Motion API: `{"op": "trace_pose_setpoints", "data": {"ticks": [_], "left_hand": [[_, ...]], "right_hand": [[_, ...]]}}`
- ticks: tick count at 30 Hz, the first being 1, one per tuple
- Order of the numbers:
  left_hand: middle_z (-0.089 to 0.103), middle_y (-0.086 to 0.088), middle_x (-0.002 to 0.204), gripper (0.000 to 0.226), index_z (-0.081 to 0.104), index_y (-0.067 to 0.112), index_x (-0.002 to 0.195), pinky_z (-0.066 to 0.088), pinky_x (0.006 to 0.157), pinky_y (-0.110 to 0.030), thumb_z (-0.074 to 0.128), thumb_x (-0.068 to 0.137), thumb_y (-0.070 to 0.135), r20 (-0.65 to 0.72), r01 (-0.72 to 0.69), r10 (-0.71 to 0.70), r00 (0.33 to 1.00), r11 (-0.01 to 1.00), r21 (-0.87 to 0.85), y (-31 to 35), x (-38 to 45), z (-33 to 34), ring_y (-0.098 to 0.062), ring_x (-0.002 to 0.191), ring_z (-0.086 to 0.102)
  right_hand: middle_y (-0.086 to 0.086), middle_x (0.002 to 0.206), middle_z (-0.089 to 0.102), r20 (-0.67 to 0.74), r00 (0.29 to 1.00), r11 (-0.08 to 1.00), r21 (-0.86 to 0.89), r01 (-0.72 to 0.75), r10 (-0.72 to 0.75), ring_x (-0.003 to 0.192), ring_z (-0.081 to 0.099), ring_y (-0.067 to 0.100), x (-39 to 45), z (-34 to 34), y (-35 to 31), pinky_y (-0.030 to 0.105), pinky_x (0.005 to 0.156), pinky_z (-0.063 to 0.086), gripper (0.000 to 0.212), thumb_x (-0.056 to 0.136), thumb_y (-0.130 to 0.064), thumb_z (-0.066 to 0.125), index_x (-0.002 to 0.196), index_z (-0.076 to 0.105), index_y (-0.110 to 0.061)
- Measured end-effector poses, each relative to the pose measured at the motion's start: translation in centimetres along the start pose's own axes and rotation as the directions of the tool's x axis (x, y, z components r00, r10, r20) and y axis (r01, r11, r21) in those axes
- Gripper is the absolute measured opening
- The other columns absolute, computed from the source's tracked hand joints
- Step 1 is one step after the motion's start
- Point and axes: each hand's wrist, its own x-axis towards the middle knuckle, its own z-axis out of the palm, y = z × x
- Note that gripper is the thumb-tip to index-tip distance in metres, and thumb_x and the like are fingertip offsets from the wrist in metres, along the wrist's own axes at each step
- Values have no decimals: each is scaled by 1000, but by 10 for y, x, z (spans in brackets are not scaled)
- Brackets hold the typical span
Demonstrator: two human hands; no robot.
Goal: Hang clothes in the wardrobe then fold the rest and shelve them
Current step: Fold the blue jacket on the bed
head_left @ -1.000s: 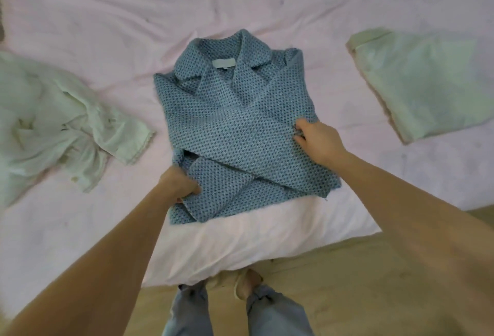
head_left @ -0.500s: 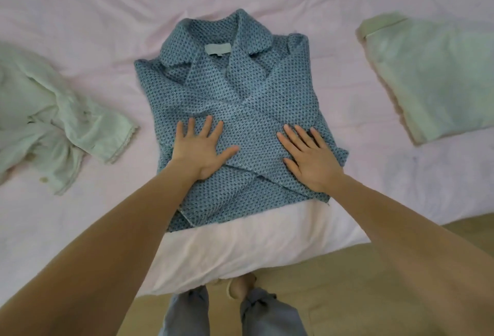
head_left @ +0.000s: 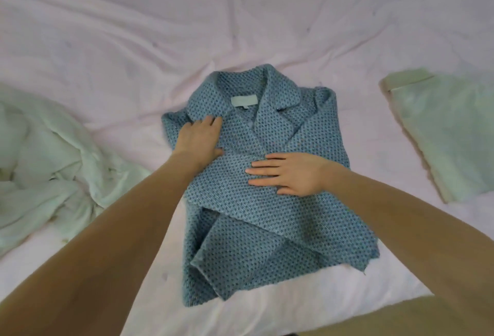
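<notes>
**Blue jacket pressed flat, mid-fold, on the bed**

Pale pink bedding (head_left: 254, 28) fills the room from where I stand, rumpled and running off to the far edge, with a strip of tan floor (head_left: 401, 317) showing nearest to me.

Closest on the bed lies the blue knitted jacket (head_left: 267, 228), collar away from the person, its two sleeves crossed over the chest and its lower hem hanging loose near the mattress edge. Both hands lie on it. The right hand (head_left: 291, 175) rests palm down across the crossed sleeves, fingers straight and slightly spread, gripping nothing; I judge it pins the sleeves so they do not slip apart. A little further off, the left hand (head_left: 199, 139) lies flat on the jacket's left shoulder just below the collar, fingers extended and together, seemingly smoothing the cloth.

To the left lies a crumpled pale green garment (head_left: 48, 170), well apart from the jacket and not yet folded. To the right, equally apart, sits a folded pale green piece (head_left: 449, 132), apparently finished.

Three garments in all: one folded, one in hand, one waiting. No wardrobe or shelf is in sight.
</notes>
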Motion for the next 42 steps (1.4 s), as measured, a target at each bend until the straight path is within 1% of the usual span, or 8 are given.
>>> {"op": "trace_pose_setpoints", "data": {"ticks": [4,7,10,16,20,28,34,42], "left_hand": [[48,-12,122,71,45,11,127,35,95,-41,77,74,45,-375,-35,-28,926,987,-158,-17,42,-23,-32,112,45],[33,-15,146,104,24,9,147,29,108,-45,64,73,70,-73,178,-229,971,890,-420,-22,75,-33,-34,132,35],[47,-7,135,108,28,2,146,44,92,-37,55,74,78,330,430,-276,903,563,-706,-29,100,-38,-29,112,51],[46,-1,144,117,37,19,144,36,107,-41,76,51,78,514,308,45,857,753,-581,-60,111,-53,-26,127,47],[51,5,140,120,36,28,143,35,111,-46,90,41,63,449,209,158,880,718,-663,-70,106,-47,-21,126,49],[67,4,117,56,61,20,121,42,103,-37,84,71,29,419,201,228,879,620,-758,-56,89,-57,-18,106,61],[73,2,105,35,67,17,110,52,85,-24,79,77,15,377,165,330,865,523,-836,-42,59,-78,-13,95,69],[64,6,123,61,54,23,128,44,100,-31,80,74,15,215,-14,286,934,630,-777,4,-28,-100,-12,109,60]], "right_hand": [[-2,160,7,-29,1000,1000,-23,-9,8,147,8,17,8,1,17,39,121,7,63,100,-40,37,154,10,-24],[-3,160,6,-21,998,997,63,-52,53,147,7,16,13,13,9,39,120,10,64,100,-32,42,154,10,-24],[-7,159,-8,34,997,983,169,-67,62,146,-9,15,16,12,7,38,118,-6,62,103,-27,35,153,-1,-29],[-5,156,-21,194,962,936,259,-240,193,145,-19,12,26,-23,-19,38,119,-14,76,95,-6,42,153,-5,-23],[-10,157,-12,115,961,812,515,-275,253,142,-13,2,22,-37,-54,28,119,-9,60,103,-20,32,153,1,-24],[-18,156,-17,263,961,727,643,-240,85,141,-18,-3,32,-9,-23,19,113,-14,58,105,-31,27,152,-7,-32],[-18,157,-16,279,953,744,612,-269,116,142,-18,-3,39,3,-21,22,115,-11,59,105,-28,28,152,-6,-34],[-8,160,-10,266,883,798,385,-464,386,148,-7,11,39,-16,-68,31,120,-4,62,102,-14,25,154,-6,-28]]}}
